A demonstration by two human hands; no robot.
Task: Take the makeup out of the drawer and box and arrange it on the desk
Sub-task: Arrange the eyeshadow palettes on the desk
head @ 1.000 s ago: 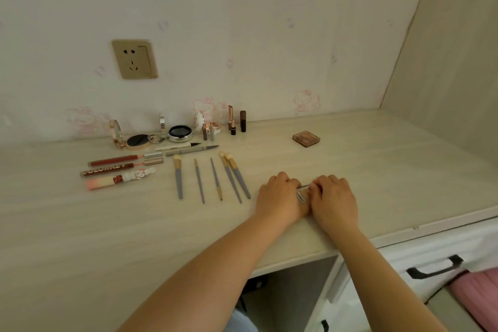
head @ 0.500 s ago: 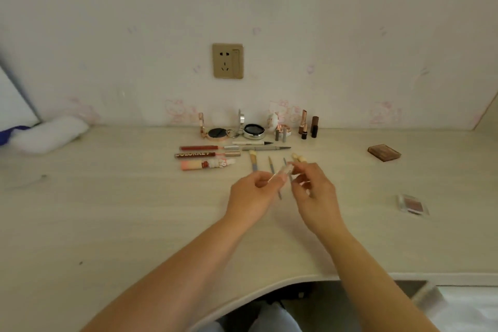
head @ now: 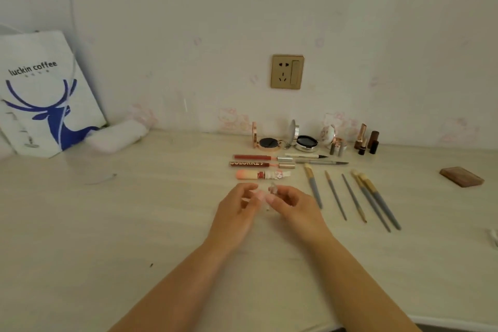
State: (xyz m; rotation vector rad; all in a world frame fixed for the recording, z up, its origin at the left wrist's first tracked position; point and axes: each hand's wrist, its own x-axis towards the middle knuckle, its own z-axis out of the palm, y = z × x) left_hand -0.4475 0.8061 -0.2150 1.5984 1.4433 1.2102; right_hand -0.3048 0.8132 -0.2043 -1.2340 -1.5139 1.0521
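A small, slim, clear-looking makeup item (head: 270,195) is pinched between the fingertips of the left hand (head: 237,213) and the right hand (head: 293,210), both held low over the desk (head: 107,224), just near of the pink tube (head: 262,174). The item is blurred; its kind cannot be made out, nor whether it touches the desktop.

Already laid out:
- Two dark red tubes (head: 256,160) are lined up just beyond the pink one.
- Two slim pens (head: 319,159) lie to their right.
- A row of grey-handled brushes (head: 355,197) is set right of the hands.
- Open compacts (head: 285,140) and upright lipsticks (head: 367,141) stand along the far wall.
- A brown palette (head: 461,176) sits well apart, far right.

Judged: the arranging is well along, and the held piece looks bound for the tube column. What is left cannot be counted, as neither drawer nor box is in view. A pale object (head: 493,237) is cut off at the right edge and is unidentifiable.

At far left, a paper coffee bag (head: 40,94) leans on the wall, with a white cloth roll (head: 118,135) beside it.
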